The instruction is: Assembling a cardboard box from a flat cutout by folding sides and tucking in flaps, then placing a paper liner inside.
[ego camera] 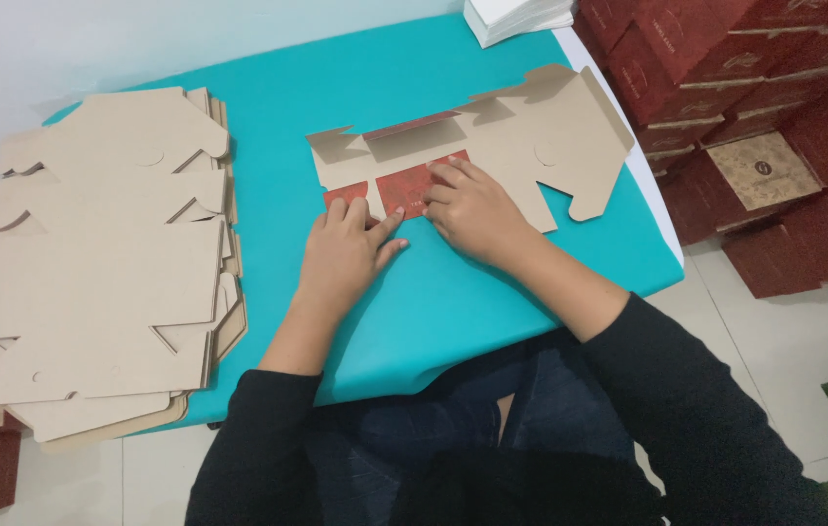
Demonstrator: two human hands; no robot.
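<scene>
While the box blank (531,146) lies lengthwise left-to-right | both hands flat on its near edge | left hand (346,255) at its left end, right hand (472,209) nearer its middle

Head view, steeply down, close.

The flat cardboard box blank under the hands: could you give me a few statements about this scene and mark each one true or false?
1. Both hands, left hand and right hand, press on the cardboard blank. True.
2. The table cover is yellow. False: it is teal.
3. A stack of flat blanks lies to the person's left. True.
4. The red boxes are piled at the left. False: they stand at the right.
</scene>
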